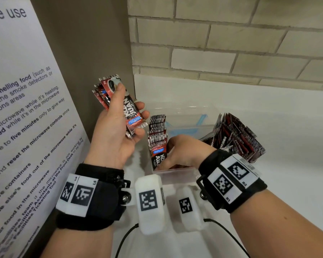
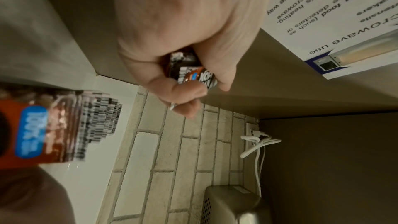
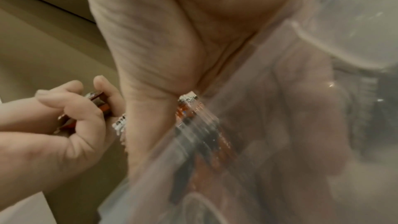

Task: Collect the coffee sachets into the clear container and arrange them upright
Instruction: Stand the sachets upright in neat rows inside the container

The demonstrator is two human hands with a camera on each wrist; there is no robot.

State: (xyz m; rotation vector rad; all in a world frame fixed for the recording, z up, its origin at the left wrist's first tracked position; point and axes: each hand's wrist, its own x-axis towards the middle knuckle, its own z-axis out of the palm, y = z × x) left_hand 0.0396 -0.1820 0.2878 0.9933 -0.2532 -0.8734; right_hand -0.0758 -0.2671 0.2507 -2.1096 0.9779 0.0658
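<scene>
Just below and right of the left hand (image 1: 116,125), which grips tall sachets (image 1: 119,103), the right hand (image 1: 183,151) reaches into the clear container (image 1: 177,173), fingers hidden.

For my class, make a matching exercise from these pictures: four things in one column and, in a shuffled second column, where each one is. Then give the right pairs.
Things
1. bundle of sachets
2. upright sachets
3. loose pile of sachets
4. printed notice

Places
A. on the counter to the right of the clear container
B. on the panel at the far left
C. raised in the grip of the left hand
D. inside the clear container, against its left wall, with the right hand beside them

Pairs: 1-C, 2-D, 3-A, 4-B
</scene>
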